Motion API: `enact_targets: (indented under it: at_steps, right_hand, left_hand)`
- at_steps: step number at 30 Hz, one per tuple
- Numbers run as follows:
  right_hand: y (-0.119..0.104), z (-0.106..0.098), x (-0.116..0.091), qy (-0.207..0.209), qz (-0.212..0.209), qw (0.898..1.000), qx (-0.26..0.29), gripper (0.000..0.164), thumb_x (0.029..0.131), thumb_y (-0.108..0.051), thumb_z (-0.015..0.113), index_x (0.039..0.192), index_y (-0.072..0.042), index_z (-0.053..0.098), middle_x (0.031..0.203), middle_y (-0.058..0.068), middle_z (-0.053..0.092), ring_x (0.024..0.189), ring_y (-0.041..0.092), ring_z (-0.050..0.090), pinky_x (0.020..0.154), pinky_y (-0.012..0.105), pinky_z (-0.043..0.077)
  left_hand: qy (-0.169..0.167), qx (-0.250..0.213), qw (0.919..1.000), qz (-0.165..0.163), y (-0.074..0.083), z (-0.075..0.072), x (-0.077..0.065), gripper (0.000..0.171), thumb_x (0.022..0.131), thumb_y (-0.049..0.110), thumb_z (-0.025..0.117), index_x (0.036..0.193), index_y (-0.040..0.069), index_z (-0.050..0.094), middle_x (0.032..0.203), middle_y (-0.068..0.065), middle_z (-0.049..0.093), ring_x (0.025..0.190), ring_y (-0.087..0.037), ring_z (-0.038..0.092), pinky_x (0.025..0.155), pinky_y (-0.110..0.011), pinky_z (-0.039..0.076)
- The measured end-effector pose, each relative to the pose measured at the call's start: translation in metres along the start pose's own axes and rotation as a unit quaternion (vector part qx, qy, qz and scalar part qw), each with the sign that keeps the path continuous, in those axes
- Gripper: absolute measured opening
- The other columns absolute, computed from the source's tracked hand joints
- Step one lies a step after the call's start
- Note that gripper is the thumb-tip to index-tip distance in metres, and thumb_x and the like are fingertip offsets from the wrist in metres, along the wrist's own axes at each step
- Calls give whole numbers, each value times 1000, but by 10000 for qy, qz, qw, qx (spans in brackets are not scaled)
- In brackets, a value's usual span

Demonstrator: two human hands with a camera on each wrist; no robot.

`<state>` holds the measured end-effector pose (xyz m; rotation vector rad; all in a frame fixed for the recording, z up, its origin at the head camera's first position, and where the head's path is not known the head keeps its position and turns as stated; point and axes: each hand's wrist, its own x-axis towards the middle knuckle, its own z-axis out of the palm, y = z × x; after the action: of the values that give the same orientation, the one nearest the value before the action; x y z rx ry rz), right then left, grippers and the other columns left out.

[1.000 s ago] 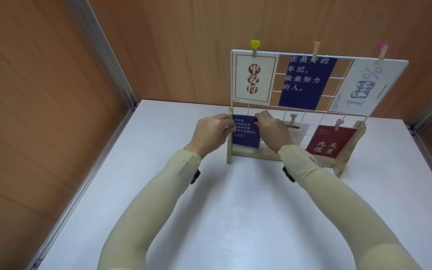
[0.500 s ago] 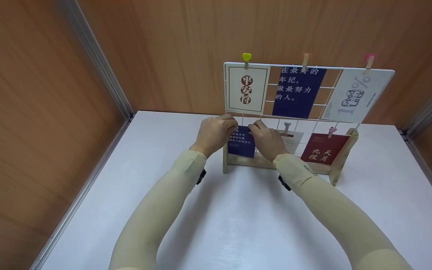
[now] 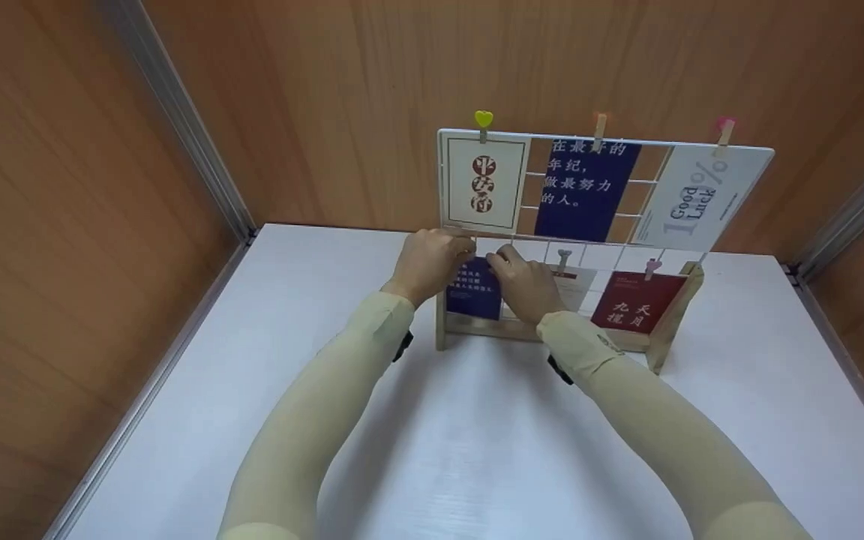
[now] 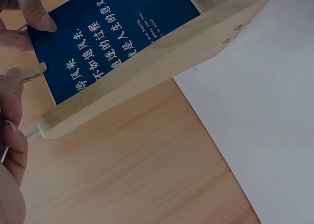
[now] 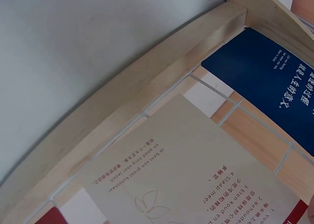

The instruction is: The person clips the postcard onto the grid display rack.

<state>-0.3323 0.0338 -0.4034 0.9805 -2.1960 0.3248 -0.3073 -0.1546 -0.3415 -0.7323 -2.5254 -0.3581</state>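
Note:
At the rack's lower left hangs a dark blue card (image 3: 473, 291) with white writing. My left hand (image 3: 426, 262) pinches a small wooden clothespin (image 4: 36, 71) at the card's top edge, seen in the left wrist view. My right hand (image 3: 528, 286) pinches the card's top right part, its thumb (image 4: 45, 21) lying on the printed face. Both hands are in front of a white wire grid rack (image 3: 627, 215) with a wooden stand (image 3: 441, 330). In the right wrist view the blue card's (image 5: 265, 82) lower part shows, while the clothespin is hidden.
Other cards hang on the rack: a cream card (image 3: 484, 184), a blue card (image 3: 586, 191), a Good Luck card (image 3: 698, 199), a pale card (image 3: 580, 289) and a red card (image 3: 636, 301). Clothespins hold them. Wooden panels (image 3: 327, 112) surround the white table (image 3: 447, 465).
The head view has shifted, so the rack appears lower and farther left. My left hand has moved from the card's left edge onto its top edge. My right hand stays at the top right part.

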Motion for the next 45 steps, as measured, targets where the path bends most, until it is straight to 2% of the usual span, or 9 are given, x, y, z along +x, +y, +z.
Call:
enact_targets:
  at_steps: [11, 23, 31, 37, 41, 45]
  right_hand:
    - [-1, -4, 3, -44, 66, 9999, -134, 8, 95, -1, 62, 102, 1, 66, 92, 14, 64, 55, 27, 64, 47, 40, 52]
    - [1, -7, -2, -128, 113, 9997, -148, 10, 96, -3, 62, 104, 2, 67, 94, 15, 64, 57, 27, 65, 48, 38, 53]
    - [3, -7, -8, -60, 102, 9999, -39, 11, 95, -3, 65, 104, 3, 66, 94, 15, 63, 59, 26, 66, 49, 37, 54]
    - [4, -7, -10, 10, 141, 9998, -129, 13, 93, -3, 67, 104, 2, 67, 93, 13, 64, 60, 25, 66, 49, 38, 53]
    - [1, -9, -8, -219, 199, 9995, 69, 17, 94, -2, 64, 110, 3, 67, 100, 14, 67, 66, 27, 69, 53, 39, 55]
    - [-4, -14, -5, -551, 324, 9964, 564, 26, 93, 1, 60, 119, 3, 65, 116, 17, 68, 78, 31, 71, 66, 40, 57]
  left_hand:
    - [-288, -145, 9992, -257, -2, -3, 11, 12, 91, 9, 71, 100, 10, 79, 96, -3, 75, 84, -19, 72, 74, -32, 56]
    - [87, -61, 9991, -405, 3, 9, 4, 13, 96, 15, 67, 102, 12, 78, 93, -1, 75, 73, -14, 69, 66, -30, 56]
    - [206, 44, 9988, -436, 10, 18, 1, 12, 95, 12, 68, 104, 11, 76, 99, -1, 75, 75, -13, 70, 66, -27, 56]
    - [40, 57, 9992, -404, 12, 21, -2, 26, 94, 16, 68, 119, 6, 70, 117, -5, 70, 88, -20, 72, 72, -33, 57]
    - [-69, 100, 9987, -493, 11, 19, -7, 33, 95, 19, 67, 126, 6, 67, 125, -7, 67, 90, -23, 71, 73, -37, 57]
    - [96, 159, 9984, -525, 7, 15, -14, 30, 96, 20, 65, 123, 7, 68, 126, -7, 67, 85, -24, 72, 70, -37, 58]
